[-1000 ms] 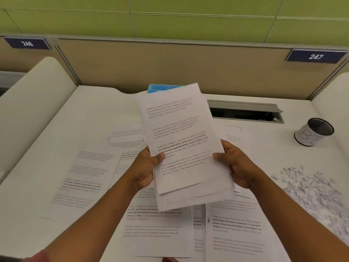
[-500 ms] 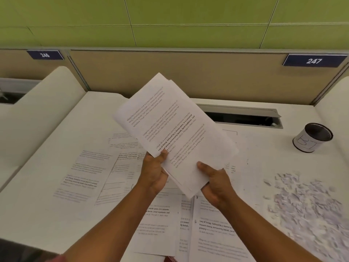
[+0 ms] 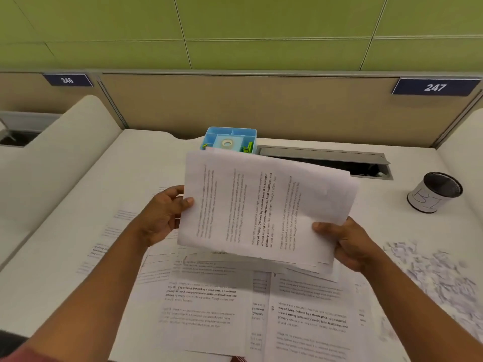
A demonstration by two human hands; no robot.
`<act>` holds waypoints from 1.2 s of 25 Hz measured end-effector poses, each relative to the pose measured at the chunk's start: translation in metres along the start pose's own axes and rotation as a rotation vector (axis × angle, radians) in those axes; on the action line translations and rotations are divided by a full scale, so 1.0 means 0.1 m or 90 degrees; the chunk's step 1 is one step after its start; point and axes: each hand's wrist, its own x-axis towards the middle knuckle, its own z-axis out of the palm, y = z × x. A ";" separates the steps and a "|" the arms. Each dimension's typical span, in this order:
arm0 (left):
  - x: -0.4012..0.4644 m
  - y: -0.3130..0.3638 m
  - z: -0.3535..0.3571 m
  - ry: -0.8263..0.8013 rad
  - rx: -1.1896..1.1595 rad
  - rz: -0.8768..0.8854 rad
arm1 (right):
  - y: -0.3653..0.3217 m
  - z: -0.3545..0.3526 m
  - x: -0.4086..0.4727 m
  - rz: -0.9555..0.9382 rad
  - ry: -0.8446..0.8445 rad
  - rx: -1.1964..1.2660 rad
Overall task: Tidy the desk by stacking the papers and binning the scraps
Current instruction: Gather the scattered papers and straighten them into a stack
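Observation:
I hold a stack of printed sheets sideways above the desk, text lines running vertically. My left hand grips its left short edge, thumb on top. My right hand grips the lower right corner, thumb on the top sheet. More printed papers lie loose and overlapping on the white desk beneath the stack and towards me. A heap of small torn paper scraps covers the desk at the right. A black-rimmed cup wrapped in a white label stands at the far right.
A blue desk organiser with a tape roll and green clips stands at the back centre, partly hidden by the stack. A grey cable slot with its flap up runs along the back edge. Beige partition walls close the desk behind and on both sides.
The stack has turned clockwise from upright through a diagonal tilt to lying sideways. My hands now hold its opposite ends, and the blue organiser has come into view.

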 end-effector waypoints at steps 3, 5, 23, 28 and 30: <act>0.03 -0.05 0.15 -0.060 0.039 -0.003 | 0.05 0.03 -0.01 0.052 -0.051 0.002; 0.08 -0.21 0.24 -0.050 0.044 -0.012 | 0.11 0.06 -0.02 0.084 -0.096 0.005; -0.08 -0.77 0.47 0.165 -0.006 0.098 | 0.58 0.10 0.13 -0.060 0.080 -0.230; -0.08 -0.77 0.48 0.176 -0.005 0.103 | 0.55 0.09 0.15 -0.074 0.035 -0.213; -0.09 -0.88 0.50 0.169 0.049 0.053 | 0.64 0.05 0.15 -0.052 0.033 -0.223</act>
